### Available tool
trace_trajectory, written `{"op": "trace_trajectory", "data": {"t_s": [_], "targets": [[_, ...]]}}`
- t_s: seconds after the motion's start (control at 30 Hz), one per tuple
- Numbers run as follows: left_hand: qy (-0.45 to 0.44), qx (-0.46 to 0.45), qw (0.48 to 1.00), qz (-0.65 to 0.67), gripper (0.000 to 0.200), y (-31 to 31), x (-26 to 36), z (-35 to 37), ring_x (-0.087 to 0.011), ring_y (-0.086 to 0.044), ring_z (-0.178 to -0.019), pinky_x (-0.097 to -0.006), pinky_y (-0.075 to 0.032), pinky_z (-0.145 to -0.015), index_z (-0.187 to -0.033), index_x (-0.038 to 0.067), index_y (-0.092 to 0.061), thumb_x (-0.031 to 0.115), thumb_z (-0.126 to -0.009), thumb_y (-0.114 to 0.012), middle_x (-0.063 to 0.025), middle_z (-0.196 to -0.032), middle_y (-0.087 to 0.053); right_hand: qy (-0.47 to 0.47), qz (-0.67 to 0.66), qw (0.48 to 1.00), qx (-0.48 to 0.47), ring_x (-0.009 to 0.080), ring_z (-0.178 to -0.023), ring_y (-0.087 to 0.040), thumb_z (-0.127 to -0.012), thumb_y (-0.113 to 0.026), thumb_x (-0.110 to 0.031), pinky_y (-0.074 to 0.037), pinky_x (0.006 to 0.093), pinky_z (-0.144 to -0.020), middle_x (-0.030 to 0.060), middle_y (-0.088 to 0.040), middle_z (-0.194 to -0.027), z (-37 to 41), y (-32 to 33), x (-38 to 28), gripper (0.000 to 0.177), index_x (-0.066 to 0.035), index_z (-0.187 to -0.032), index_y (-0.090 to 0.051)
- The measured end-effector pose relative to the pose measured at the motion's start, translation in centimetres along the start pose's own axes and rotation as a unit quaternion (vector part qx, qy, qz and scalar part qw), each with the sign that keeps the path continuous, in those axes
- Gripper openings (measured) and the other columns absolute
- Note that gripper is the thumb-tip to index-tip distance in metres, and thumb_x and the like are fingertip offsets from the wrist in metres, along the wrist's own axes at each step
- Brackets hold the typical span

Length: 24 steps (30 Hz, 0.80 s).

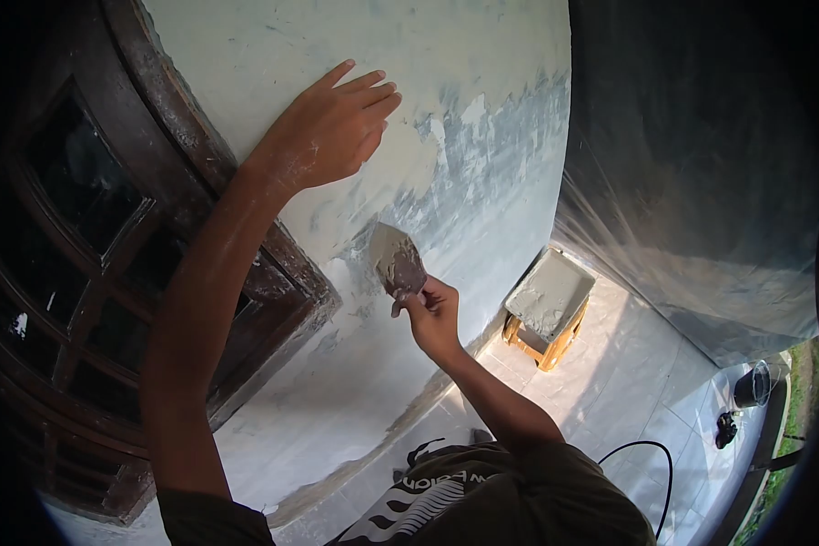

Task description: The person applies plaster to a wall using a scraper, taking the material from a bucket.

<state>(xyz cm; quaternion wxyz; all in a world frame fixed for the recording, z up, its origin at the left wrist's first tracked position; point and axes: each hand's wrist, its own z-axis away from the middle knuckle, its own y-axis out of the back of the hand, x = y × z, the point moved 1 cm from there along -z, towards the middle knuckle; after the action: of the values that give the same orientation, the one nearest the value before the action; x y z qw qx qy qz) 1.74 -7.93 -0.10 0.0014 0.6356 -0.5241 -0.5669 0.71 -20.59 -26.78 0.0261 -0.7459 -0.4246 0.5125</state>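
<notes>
My right hand [435, 317] is closed round the handle end of a putty knife [394, 255], its blade smeared with grey putty and pointing up the wall. The blade is at the patchy wall [491, 155]; whether it touches is hard to tell. Higher up, my left hand [328, 132] is held at the wall with fingers stretched out and nothing in it. White dust marks that wrist. Cream and grey-blue patches of filler cover the wall around both hands.
A dark wooden window frame [305, 273] with glass panes stands left of my hands. To the right, a tray of putty [551, 289] rests on a wooden stool [544, 350]. Beyond are a plastic sheet [692, 200], a black bucket [752, 387] and a black cable [669, 464] on the tiles.
</notes>
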Motion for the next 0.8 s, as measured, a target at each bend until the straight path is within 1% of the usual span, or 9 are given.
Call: {"op": "trace_trajectory", "data": {"t_s": [0.03,0.1,0.13,0.17,0.3,0.37,0.53,0.77,0.8], "targets": [[0.012,0.002,1.000,0.008,0.033,-0.2,0.0,0.0,-0.0253,-0.050,-0.133,-0.0439,-0.031,-0.118,-0.125,0.001,-0.062,0.010,-0.094,-0.055,-0.0119,-0.132,-0.062,-0.013,-0.038,0.999,0.003,0.0117,-0.072,-0.061,-0.090,-0.058,0.002,-0.052,0.0290,-0.064,0.0037,-0.064,-0.080,-1.3,1.0,-1.1,0.023,0.005,-0.111,-0.068],[0.028,0.006,0.999,0.017,0.033,-0.5,-0.1,0.0,-0.0253,-0.049,-0.133,-0.0439,-0.030,-0.118,-0.125,0.001,-0.062,0.009,-0.094,-0.055,-0.0116,-0.132,-0.062,-0.044,-0.106,0.992,0.048,0.0156,-0.080,-0.067,-0.095,-0.057,-0.002,-0.054,0.0301,-0.070,0.0086,-0.069,-0.088,-3.0,2.3,-3.2,0.016,0.004,-0.105,-0.068],[0.029,0.018,0.999,0.007,0.032,-0.7,0.0,0.0,-0.0242,-0.051,-0.131,-0.0436,-0.031,-0.117,-0.124,0.002,-0.063,0.012,-0.094,-0.056,-0.0110,-0.130,-0.063,-0.062,-0.109,0.991,0.056,0.0192,-0.084,-0.069,-0.098,-0.054,-0.004,-0.055,0.0323,-0.075,0.0110,-0.070,-0.093,-3.5,3.1,-4.0,0.018,0.003,-0.107,-0.067],[0.030,0.031,0.999,-0.002,0.031,-0.9,0.1,-0.1,-0.0231,-0.052,-0.130,-0.0432,-0.032,-0.116,-0.122,0.003,-0.064,0.016,-0.094,-0.058,-0.0104,-0.128,-0.065,-0.058,-0.150,0.987,0.031,0.0198,-0.086,-0.069,-0.099,-0.052,-0.004,-0.055,0.0332,-0.076,0.0105,-0.070,-0.095,-4.0,3.9,-4.4,0.019,0.002,-0.110,-0.067],[0.052,0.028,0.998,0.022,0.031,-1.1,1.4,-0.2,-0.0240,-0.052,-0.130,-0.0435,-0.032,-0.116,-0.122,0.003,-0.064,0.015,-0.094,-0.057,-0.0107,-0.128,-0.065,-0.090,-0.157,0.981,0.071,0.0183,-0.090,-0.069,-0.099,-0.052,-0.005,-0.056,0.0329,-0.075,0.0084,-0.070,-0.098,-3.6,6.0,-5.5,0.020,0.000,-0.112,-0.067],[0.072,0.013,0.995,0.069,0.034,-0.9,2.4,-0.2,-0.0282,-0.053,-0.129,-0.0448,-0.033,-0.116,-0.127,0.001,-0.062,0.008,-0.094,-0.056,-0.0149,-0.132,-0.062,-0.092,-0.161,0.980,0.076,0.0174,-0.091,-0.068,-0.099,-0.053,-0.006,-0.056,0.0323,-0.075,0.0077,-0.070,-0.098,-3.2,6.7,-5.7,0.020,0.000,-0.112,-0.067],[0.096,0.011,0.989,0.114,0.034,-1.0,5.1,0.4,-0.0288,-0.052,-0.130,-0.0451,-0.032,-0.117,-0.128,0.001,-0.061,0.010,-0.096,-0.055,-0.0147,-0.134,-0.061,-0.102,-0.170,0.974,0.108,0.0171,-0.090,-0.069,-0.097,-0.052,-0.004,-0.057,0.0311,-0.076,0.0081,-0.070,-0.106,-1.4,7.9,-6.1,0.019,-0.001,-0.112,-0.065],[0.124,0.038,0.969,0.212,0.033,-0.6,10.0,1.9,-0.0300,-0.052,-0.131,-0.0459,-0.033,-0.116,-0.128,0.000,-0.061,0.013,-0.098,-0.053,-0.0146,-0.133,-0.061,-0.110,-0.159,0.969,0.151,0.0186,-0.095,-0.068,-0.097,-0.053,-0.005,-0.057,0.0333,-0.080,0.0077,-0.068,-0.109,1.5,9.8,-7.5,0.020,-0.002,-0.113,-0.063],[0.124,0.037,0.968,0.217,0.033,-0.7,10.8,2.0,-0.0300,-0.052,-0.131,-0.0459,-0.033,-0.116,-0.128,0.000,-0.061,0.013,-0.098,-0.053,-0.0146,-0.133,-0.061,-0.108,-0.152,0.970,0.158,0.0176,-0.095,-0.069,-0.097,-0.053,-0.006,-0.057,0.0323,-0.078,0.0079,-0.070,-0.107,2.0,10.2,-7.8,0.018,-0.004,-0.110,-0.066]]}}
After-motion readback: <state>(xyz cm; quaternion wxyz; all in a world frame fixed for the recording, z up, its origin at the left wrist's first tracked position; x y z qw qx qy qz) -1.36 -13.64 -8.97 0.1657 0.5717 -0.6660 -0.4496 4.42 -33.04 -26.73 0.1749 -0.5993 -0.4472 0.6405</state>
